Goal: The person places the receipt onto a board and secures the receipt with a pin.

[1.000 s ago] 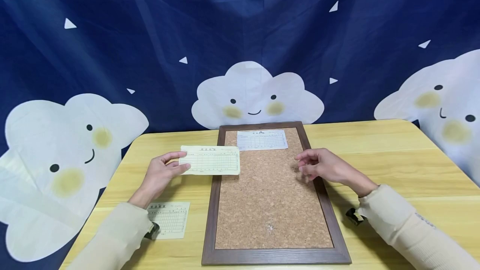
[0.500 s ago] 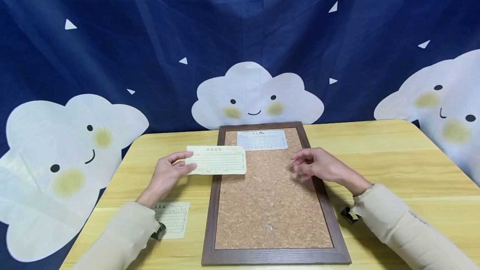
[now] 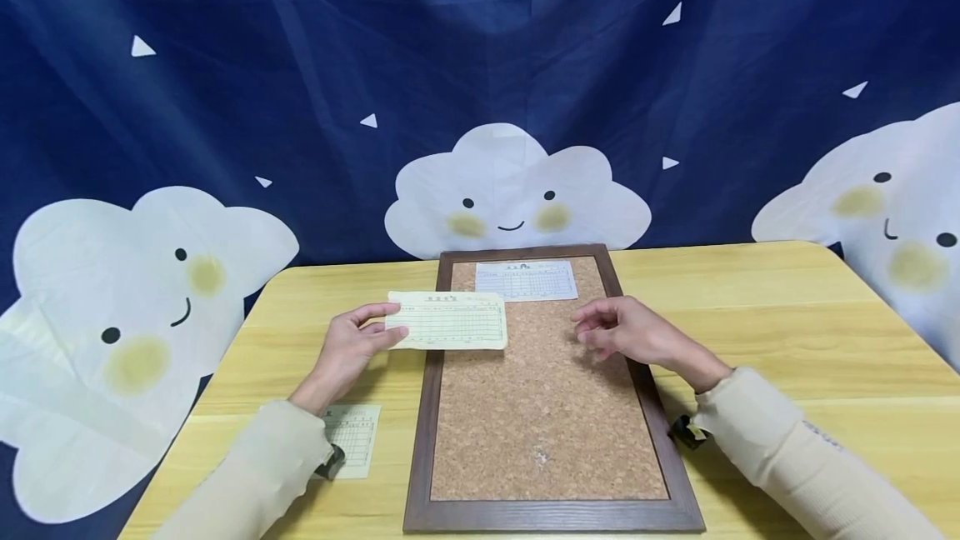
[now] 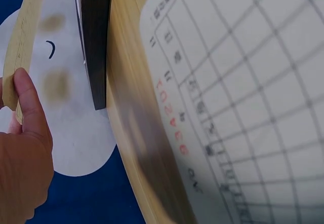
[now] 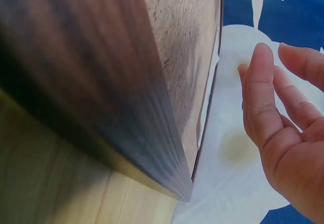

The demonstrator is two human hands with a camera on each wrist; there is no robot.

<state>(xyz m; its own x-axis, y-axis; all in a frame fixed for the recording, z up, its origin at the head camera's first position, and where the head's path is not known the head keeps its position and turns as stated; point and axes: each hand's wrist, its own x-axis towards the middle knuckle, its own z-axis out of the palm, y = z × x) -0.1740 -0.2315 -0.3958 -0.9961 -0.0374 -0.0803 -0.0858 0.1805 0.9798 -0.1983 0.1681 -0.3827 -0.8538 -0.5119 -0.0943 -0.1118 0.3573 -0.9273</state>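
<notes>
The bare left hand (image 3: 348, 351) is pinching the left end of a pale yellow-green rectangular paper form with a printed grid (image 3: 450, 322), its fingers and thumb clamping opposite faces. That form is hanging over the left rail of a dark-brown wood-framed cork board (image 3: 547, 423), its right end reaching over the cork, below a bluish-white printed paper form (image 3: 525, 282) lying near the far end. The bare right hand (image 3: 628, 330) is hovering near the board's right rail, its fingers parted from the thumb, loosely bent and holding nothing

For good placing, the left fingers should probably be pinching lightly, since the thin sheet is bowing slightly in the left wrist view. The right fingers would be helping most by steadying the unsupported right end, while both hands are keeping its long edges parallel to the bluish-white form and avoiding any overlap
</notes>
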